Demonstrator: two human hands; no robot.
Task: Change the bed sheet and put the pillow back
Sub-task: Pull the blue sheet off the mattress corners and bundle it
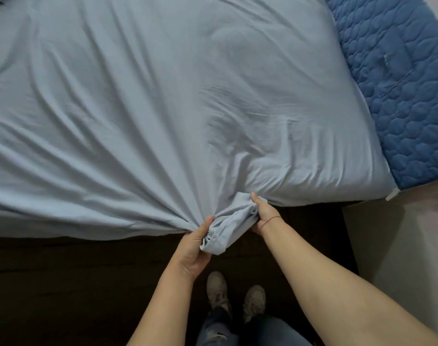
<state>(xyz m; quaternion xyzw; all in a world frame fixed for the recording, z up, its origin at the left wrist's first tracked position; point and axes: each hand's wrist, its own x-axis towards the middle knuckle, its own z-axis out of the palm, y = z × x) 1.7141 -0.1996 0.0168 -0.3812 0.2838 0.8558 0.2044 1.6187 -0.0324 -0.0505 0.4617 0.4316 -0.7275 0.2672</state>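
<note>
**Sheet** (163, 96), pale blue. It is spread over the bed (63, 250) and creased, with folds fanning toward a gathered wad (228, 228) at the near edge, right of middle. It stops short at the right end, where a quilted pad (402, 91) lies bare.

**Left hand** (195, 248): fingers curled round the wad's lower end, thumb on top.

**Right hand** (263, 213): clamped on the wad's upper end, thumb at the bed's edge.

**Pillow:** not in view.

**Hazards, as judged:**
- A hard tug from this single point could drag the sheet off the far edge or bare more of the right end.
- The wad looks loose, so cloth may slip from either grip.
- Creases may be trapped if the edge is tucked before smoothing.
- Hanging cloth near the shoes (235, 295) could be trodden on.
</note>
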